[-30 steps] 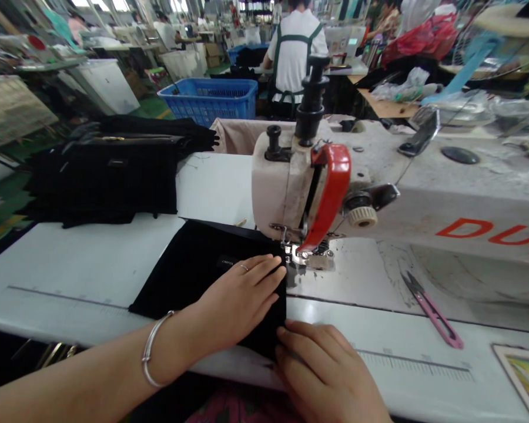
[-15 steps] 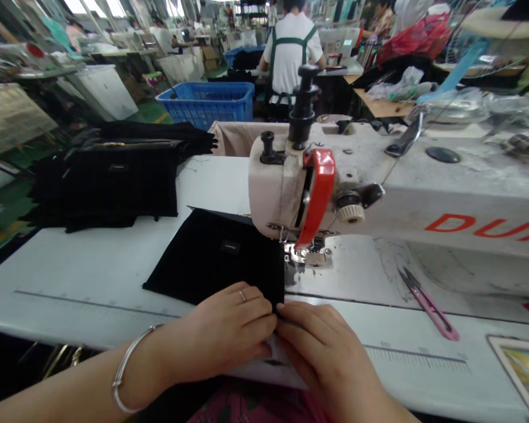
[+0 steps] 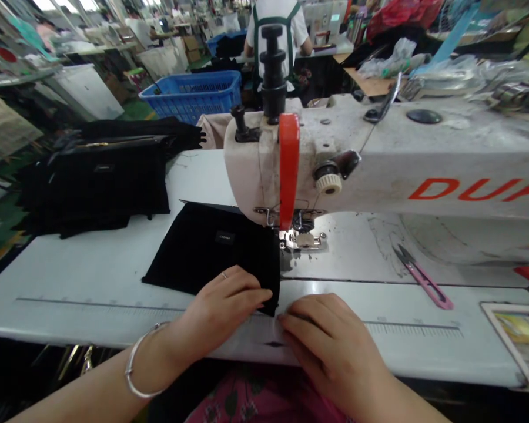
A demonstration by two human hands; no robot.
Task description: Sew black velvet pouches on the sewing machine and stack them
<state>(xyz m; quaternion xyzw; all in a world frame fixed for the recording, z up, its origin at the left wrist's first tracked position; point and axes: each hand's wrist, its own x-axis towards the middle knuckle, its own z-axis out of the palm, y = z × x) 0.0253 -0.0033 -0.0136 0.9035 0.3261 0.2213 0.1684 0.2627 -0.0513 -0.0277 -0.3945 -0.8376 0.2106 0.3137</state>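
Observation:
A black fabric panel (image 3: 203,247) with a small dark label (image 3: 224,237) lies on the white table, its right edge beside the presser foot (image 3: 306,239) of a sewing machine. My left hand (image 3: 224,311), with a ring and a bracelet, has its curled fingers on the panel's near edge, close to the right corner. Just right of that corner is my right hand (image 3: 330,335), fingers bent and pressed together, a little apart from the fabric. Whatever its fingertips may hold is hidden.
The machine head with its red lever (image 3: 288,170) stands ahead. Pink thread snips (image 3: 423,277) lie at right. A stack of black fabric pieces (image 3: 101,182) sits at left, with a blue crate (image 3: 194,94) behind it. Another person (image 3: 277,35) sits farther back.
The view has shifted, so the machine sits higher and more to the left. My hands have drawn apart, and the panel's near right corner now shows between them. The red lever looks more upright.

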